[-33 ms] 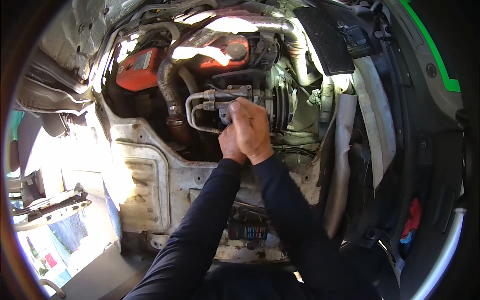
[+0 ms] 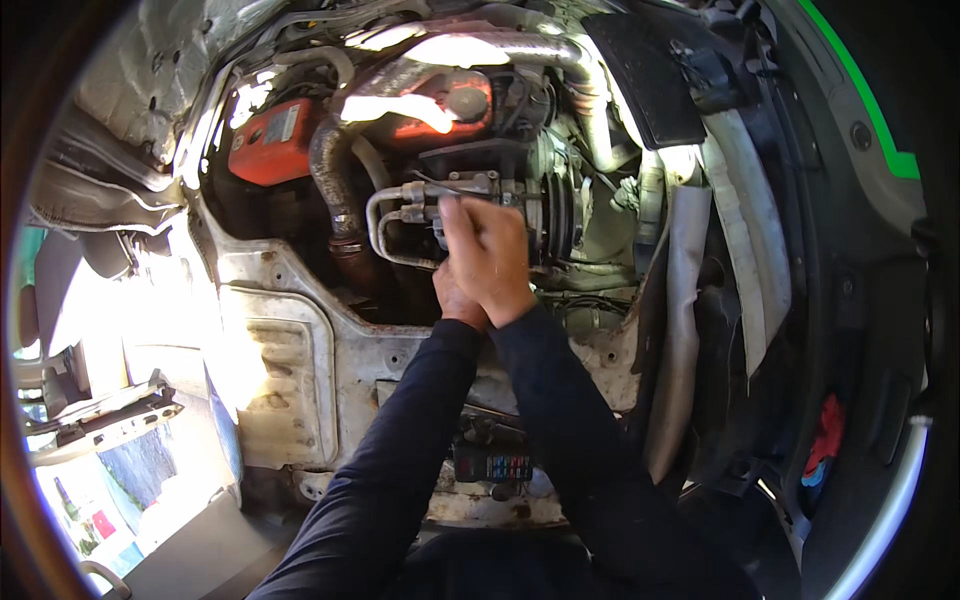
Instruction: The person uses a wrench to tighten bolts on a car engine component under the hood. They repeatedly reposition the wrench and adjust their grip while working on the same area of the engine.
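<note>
Both my hands reach into an open engine bay, and both arms wear dark long sleeves. My right hand [image 2: 490,258] is curled, its fingers closed around the pipe fitting [image 2: 425,195] where two bent metal pipes [image 2: 382,222] meet the grey compressor [image 2: 545,200]. My left hand [image 2: 452,300] sits directly under the right one and is mostly hidden by it. What its fingers hold is out of sight.
A black ribbed hose [image 2: 328,170] runs down left of the pipes, beside an orange-red part [image 2: 268,142]. A pale, rusty body panel [image 2: 285,370] lies below, and a fuse block [image 2: 492,466] shows between my forearms. A dark cover with a green stripe [image 2: 865,110] stands at the right.
</note>
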`<act>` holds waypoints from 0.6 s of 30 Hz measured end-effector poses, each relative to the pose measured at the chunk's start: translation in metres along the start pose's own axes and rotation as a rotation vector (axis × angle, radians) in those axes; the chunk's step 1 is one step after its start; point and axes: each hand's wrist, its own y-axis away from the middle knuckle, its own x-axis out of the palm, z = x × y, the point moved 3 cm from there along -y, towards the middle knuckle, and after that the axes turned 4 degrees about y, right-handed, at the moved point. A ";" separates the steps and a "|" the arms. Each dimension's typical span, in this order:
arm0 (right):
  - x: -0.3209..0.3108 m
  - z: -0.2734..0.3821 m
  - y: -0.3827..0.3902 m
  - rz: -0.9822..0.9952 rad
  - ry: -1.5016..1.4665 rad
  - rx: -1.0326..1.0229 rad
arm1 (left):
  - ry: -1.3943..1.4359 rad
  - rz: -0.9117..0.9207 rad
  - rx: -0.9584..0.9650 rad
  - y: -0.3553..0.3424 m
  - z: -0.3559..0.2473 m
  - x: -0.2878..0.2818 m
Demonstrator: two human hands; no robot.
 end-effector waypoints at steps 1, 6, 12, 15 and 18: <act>-0.001 -0.002 0.002 -0.098 -0.009 0.001 | 0.096 -0.016 -0.153 0.000 0.017 0.000; 0.006 -0.012 -0.001 -0.175 0.023 -0.182 | -0.163 0.094 -0.017 -0.005 0.022 -0.006; -0.044 -0.052 0.020 -0.170 -0.679 0.137 | -0.697 0.071 0.205 0.007 -0.058 -0.007; -0.073 -0.080 0.016 -0.259 -1.195 0.121 | -0.736 0.064 0.208 0.008 -0.077 0.000; -0.067 -0.095 0.018 -0.321 -1.444 0.134 | -0.728 0.044 0.193 0.009 -0.082 0.000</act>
